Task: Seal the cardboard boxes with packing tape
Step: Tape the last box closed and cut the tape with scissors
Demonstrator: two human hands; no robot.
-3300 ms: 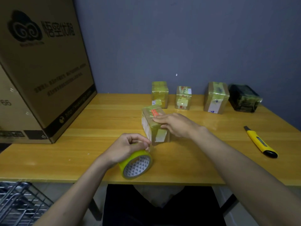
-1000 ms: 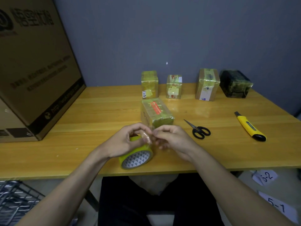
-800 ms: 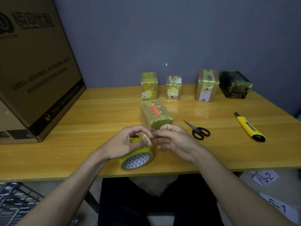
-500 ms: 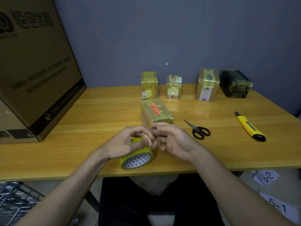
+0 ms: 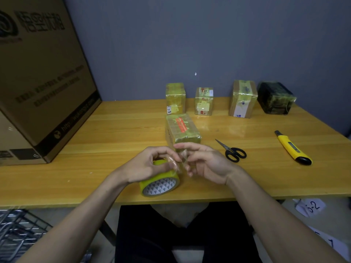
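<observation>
Both hands meet above the near edge of the worktop [image 5: 95, 149]. The left hand [image 5: 150, 164] curls over the roll of packing tape [image 5: 161, 184], gripping it, its thumb and forefinger at the loose end. The right hand [image 5: 205, 164] pinches that clear loose end of tape [image 5: 182, 156] between thumb and fingertips, just beside the left fingers. Directly beyond the hands lies a small taped cardboard box [image 5: 182, 129] with a red label on top. Farther past it, four more wrapped boxes [image 5: 243, 98] stand in a row by the wall. Right of the right hand lie black scissors [image 5: 232, 151], and farther right a yellow utility knife [image 5: 292, 149]. A large cardboard carton [image 5: 41, 73] stands well left of the left hand.
</observation>
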